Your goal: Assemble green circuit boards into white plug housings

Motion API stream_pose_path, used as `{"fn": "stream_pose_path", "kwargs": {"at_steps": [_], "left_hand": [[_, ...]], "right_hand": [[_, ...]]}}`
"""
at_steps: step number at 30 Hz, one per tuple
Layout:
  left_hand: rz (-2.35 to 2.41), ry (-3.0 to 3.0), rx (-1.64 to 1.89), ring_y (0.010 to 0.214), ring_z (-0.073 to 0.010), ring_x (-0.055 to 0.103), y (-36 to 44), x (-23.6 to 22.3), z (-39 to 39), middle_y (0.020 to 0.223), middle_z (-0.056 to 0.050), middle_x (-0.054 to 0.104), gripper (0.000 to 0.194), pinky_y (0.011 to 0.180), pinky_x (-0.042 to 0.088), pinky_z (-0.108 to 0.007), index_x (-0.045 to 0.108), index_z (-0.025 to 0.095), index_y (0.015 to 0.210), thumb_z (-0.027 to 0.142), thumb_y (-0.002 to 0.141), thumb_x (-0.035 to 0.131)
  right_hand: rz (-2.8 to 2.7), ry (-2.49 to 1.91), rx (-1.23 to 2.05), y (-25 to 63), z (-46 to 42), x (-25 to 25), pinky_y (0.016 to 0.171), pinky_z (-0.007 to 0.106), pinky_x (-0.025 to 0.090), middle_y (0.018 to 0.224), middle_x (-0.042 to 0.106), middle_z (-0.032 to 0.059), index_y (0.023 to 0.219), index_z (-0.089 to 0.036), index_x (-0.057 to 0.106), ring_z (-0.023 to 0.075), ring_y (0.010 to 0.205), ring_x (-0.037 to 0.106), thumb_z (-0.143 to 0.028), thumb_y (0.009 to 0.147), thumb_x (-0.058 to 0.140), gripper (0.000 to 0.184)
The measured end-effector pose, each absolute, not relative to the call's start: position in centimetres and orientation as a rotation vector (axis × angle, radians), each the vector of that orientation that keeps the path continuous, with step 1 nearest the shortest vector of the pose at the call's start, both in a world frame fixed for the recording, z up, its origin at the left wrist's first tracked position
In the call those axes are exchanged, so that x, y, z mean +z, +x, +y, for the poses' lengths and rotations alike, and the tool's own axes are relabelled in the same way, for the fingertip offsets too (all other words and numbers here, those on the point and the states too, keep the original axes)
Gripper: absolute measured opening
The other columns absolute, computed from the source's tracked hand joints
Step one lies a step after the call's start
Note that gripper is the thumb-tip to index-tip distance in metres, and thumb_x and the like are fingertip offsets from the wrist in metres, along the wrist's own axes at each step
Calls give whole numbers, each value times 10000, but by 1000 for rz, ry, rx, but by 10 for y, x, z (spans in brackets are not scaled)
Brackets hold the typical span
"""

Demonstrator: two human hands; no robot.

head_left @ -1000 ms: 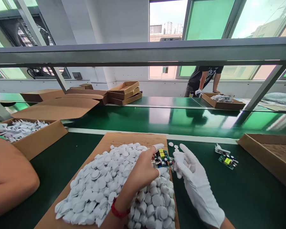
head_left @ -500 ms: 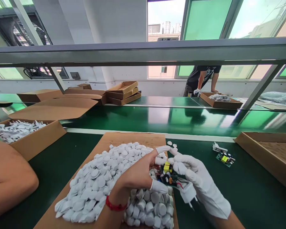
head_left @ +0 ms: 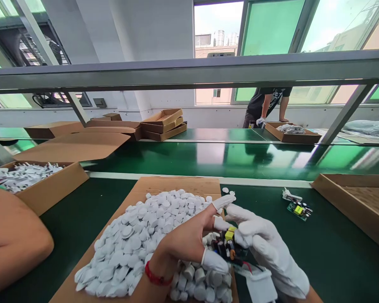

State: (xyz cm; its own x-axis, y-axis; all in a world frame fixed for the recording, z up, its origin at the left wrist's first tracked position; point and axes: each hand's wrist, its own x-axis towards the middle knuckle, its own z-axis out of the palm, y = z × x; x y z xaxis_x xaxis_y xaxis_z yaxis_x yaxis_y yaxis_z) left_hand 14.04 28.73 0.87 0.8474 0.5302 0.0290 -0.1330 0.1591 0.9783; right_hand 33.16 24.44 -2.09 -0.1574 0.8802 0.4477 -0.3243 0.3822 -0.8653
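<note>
My left hand (head_left: 189, 237), with white covers on its fingertips and a red cord at the wrist, grips the left side of a small circuit board (head_left: 230, 247) carrying a yellow transformer. From the other side my right hand (head_left: 268, 248), in a white glove, has its fingers closed on the same board. A white plug housing (head_left: 260, 285) hangs below, joined by red and black wires. Beneath my left hand, a pile of small white round caps (head_left: 139, 240) covers a cardboard sheet (head_left: 180, 182). Two loose caps (head_left: 225, 190) lie just beyond my fingertips.
Another circuit board (head_left: 299, 209) with a white part lies right on the green belt. A cardboard tray (head_left: 356, 202) stands farther right. At left are a box of white parts (head_left: 34, 176) and another person's arm (head_left: 15, 235). A person (head_left: 268, 105) stands across the line.
Both hands have shifted slightly down and right with the circuit board. The plug housing has turned and dropped lower, and its pins no longer show. My left index finger now covers part of the loose caps.
</note>
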Motion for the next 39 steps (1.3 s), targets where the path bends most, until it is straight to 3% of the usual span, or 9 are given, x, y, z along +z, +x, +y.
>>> {"fn": "stream_pose_path", "kwargs": {"at_steps": [3, 7, 10, 17, 20, 25, 28, 34, 39], "left_hand": [[387, 1249, 505, 1092, -246, 639, 142, 8, 285, 1204, -137, 642, 1313, 799, 490, -195, 189, 222, 1512, 255, 447, 956], [362, 1123, 493, 1078, -269, 645, 143, 5, 283, 1233, -164, 620, 1352, 709, 493, -169, 213, 204, 1503, 265, 387, 974], [367, 1114, 492, 1099, -276, 631, 142, 1, 284, 1279, -178, 591, 1321, 752, 502, -191, 231, 206, 1498, 320, 411, 973], [200, 1074, 486, 1140, -309, 607, 149, -4, 284, 1294, -183, 569, 1217, 840, 526, -272, 241, 195, 1501, 413, 518, 925], [151, 1007, 483, 1089, -301, 632, 152, -4, 284, 1263, -170, 592, 1212, 785, 544, -257, 271, 199, 1493, 411, 498, 930], [141, 1013, 443, 1023, -285, 663, 149, -2, 285, 1240, -185, 607, 1209, 657, 520, -197, 217, 191, 1510, 378, 543, 918], [157, 1009, 435, 981, -257, 679, 146, -4, 287, 1208, -178, 626, 1255, 652, 493, -169, 175, 206, 1517, 346, 524, 931], [310, 1089, 429, 855, -162, 667, 139, -6, 291, 1083, -111, 665, 1288, 715, 493, -171, 237, 208, 1491, 272, 434, 969], [313, 1188, 396, 983, -182, 619, 138, -2, 291, 1144, -80, 612, 1183, 830, 473, -204, 369, 226, 1436, 167, 411, 957]], "right_hand": [[-1418, -508, 1111, 329, 242, -15, 1057, 433, 459, 959, 757, 8, 877, -419, 760, 213, 1009, 693, -510, 825, 657, 146], [-1327, -466, 1178, 323, 241, -17, 869, 351, 564, 852, 762, 6, 908, -432, 752, 182, 852, 718, -504, 816, 671, 142], [-1259, -459, 1239, 319, 242, -25, 795, 303, 569, 899, 759, 2, 877, -416, 758, 155, 788, 705, -493, 786, 709, 129], [-1306, -428, 1321, 326, 243, -27, 900, 378, 550, 1087, 726, 54, 921, -362, 767, 235, 1028, 679, -539, 731, 740, 261], [-1358, -662, 1347, 328, 240, -26, 830, 324, 557, 1093, 722, 38, 1000, -369, 752, 227, 961, 680, -451, 608, 858, 415], [-1469, -753, 1272, 325, 237, -22, 709, 297, 524, 905, 722, 65, 906, -233, 784, 206, 768, 628, -574, 670, 771, 414], [-1419, -568, 1236, 321, 237, -21, 744, 293, 529, 926, 736, 49, 789, -257, 782, 201, 803, 651, -601, 734, 704, 357], [-1368, -338, 1249, 318, 242, -23, 910, 291, 509, 1015, 742, -18, 873, -393, 765, 156, 980, 666, -417, 807, 714, 87], [-1377, -326, 1496, 325, 243, -26, 936, 256, 477, 1182, 688, -56, 959, -418, 745, 142, 1080, 629, -505, 772, 724, 207]]}}
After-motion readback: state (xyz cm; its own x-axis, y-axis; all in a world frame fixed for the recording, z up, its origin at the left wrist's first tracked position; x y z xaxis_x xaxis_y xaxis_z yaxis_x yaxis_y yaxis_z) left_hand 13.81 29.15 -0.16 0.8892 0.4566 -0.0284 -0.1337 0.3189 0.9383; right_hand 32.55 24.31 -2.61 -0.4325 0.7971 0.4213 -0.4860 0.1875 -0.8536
